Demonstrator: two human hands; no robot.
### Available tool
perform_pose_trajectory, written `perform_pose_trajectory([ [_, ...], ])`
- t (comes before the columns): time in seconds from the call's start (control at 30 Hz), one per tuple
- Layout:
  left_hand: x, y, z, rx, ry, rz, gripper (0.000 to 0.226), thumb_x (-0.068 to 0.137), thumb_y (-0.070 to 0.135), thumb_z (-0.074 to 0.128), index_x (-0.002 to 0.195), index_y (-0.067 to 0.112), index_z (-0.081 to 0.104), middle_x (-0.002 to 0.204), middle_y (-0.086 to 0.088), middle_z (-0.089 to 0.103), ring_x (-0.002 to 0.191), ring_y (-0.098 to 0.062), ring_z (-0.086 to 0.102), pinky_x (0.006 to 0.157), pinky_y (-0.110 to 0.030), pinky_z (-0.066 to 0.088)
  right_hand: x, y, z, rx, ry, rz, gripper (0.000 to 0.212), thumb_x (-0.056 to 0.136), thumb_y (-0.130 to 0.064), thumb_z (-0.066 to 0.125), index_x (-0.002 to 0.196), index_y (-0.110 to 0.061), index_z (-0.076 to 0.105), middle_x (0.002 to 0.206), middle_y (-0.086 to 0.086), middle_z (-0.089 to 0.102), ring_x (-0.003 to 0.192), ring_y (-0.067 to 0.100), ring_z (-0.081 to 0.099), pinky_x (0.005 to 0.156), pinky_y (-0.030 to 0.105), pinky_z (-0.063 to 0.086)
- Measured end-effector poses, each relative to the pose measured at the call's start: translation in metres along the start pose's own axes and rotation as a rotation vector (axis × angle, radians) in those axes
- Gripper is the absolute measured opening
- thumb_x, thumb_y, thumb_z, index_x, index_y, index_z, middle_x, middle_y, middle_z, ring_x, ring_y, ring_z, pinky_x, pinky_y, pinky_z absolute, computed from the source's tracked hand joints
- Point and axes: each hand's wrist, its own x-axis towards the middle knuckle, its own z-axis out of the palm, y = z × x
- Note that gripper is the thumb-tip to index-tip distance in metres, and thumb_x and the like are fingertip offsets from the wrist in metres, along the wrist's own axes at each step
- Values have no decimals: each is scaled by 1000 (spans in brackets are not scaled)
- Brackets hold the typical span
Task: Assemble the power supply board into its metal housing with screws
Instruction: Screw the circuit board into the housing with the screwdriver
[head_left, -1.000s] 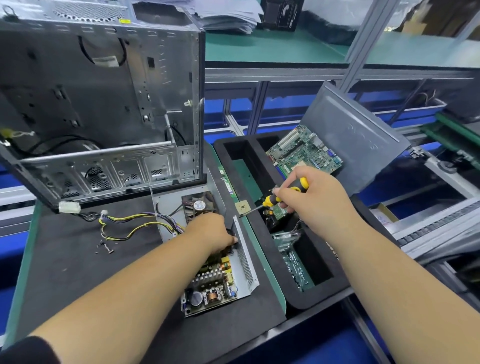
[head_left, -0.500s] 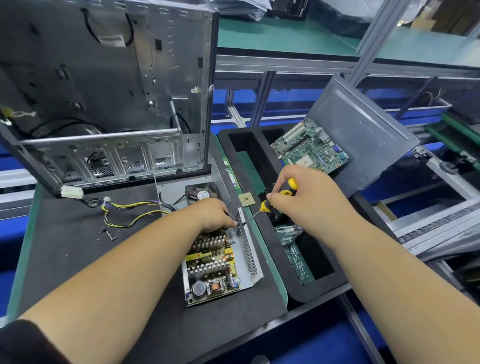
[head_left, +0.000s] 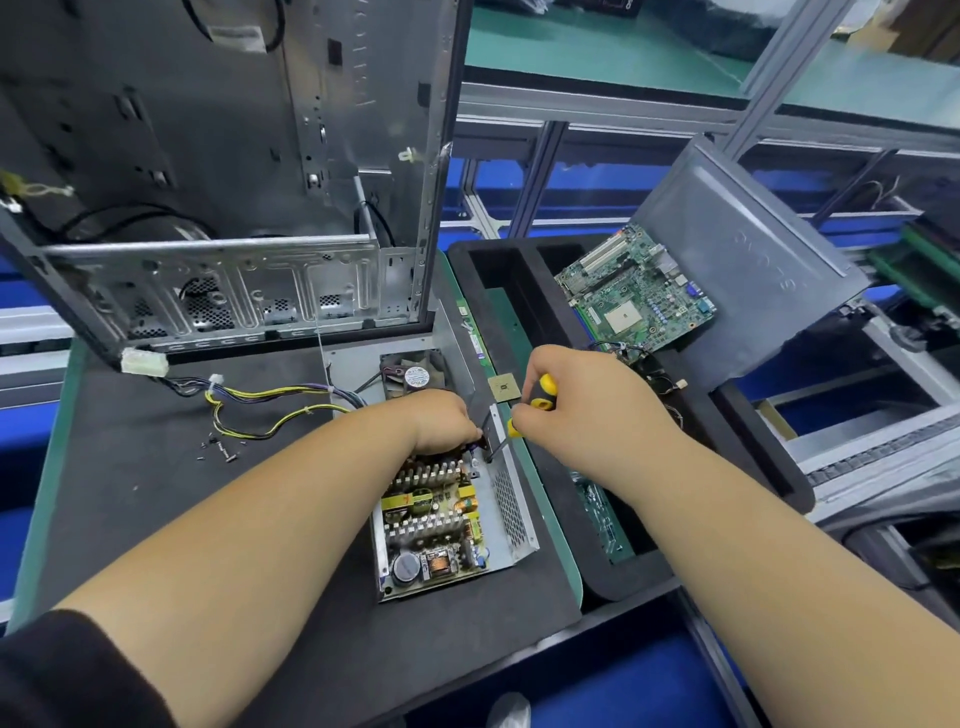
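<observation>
Right hand (head_left: 582, 410) gripped yellow-and-black screwdriver (head_left: 530, 408), fingers curled round handle; shaft slanted down-left, tip at far right corner of power supply board (head_left: 434, 519). Left hand (head_left: 441, 421) rested on board's far end, fingers curled near tip; what they held, cannot tell. Board sat in open metal housing (head_left: 511, 512) on dark mat (head_left: 156, 483), just below both hands. Screw under tip hidden. Loose screws (head_left: 221, 449) lay left, beside wire bundle (head_left: 270, 410). Computer chassis (head_left: 223, 171) stood behind; motherboard (head_left: 636, 291) leaned in black foam tray (head_left: 545, 332), right.
</observation>
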Motion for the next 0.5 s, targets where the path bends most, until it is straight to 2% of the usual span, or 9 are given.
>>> perform_pose_trajectory([
  [0.07,0,1,1,0,-6,10,39,97,40,50,104,6,66,103,-13,63,90,-26,54,72,-30,38,1,0,4,-4,-11,-6,14,80,-36,63,78,-26,53,64,-5,54,59,10,50,48,26,32],
  [0.17,0,3,2,-8,-18,19,40,96,40,50,107,4,66,109,-14,64,101,-30,58,83,-35,44,4,1,11,-20,-33,-4,13,79,-36,62,80,-26,53,66,-5,54,61,7,49,49,26,32],
  [0.3,-1,3,2,-2,-19,31,38,95,37,51,105,4,66,109,-16,64,103,-32,58,78,-33,42,8,1,20,-40,-63,-5,14,78,-34,62,80,-25,52,66,-4,54,64,11,51,50,26,35],
  [0.4,-2,2,1,2,-4,38,38,94,38,52,111,8,67,112,-13,65,103,-29,58,87,-35,47,10,2,23,-46,-71,-6,13,77,-34,62,80,-26,52,68,-4,54,66,15,53,52,27,39],
  [0.5,-2,2,1,14,-6,46,38,94,39,51,110,9,67,109,-12,66,101,-29,59,86,-36,48,11,3,25,-42,-68,-6,13,78,-33,62,80,-26,52,68,-4,54,63,11,51,50,27,37],
])
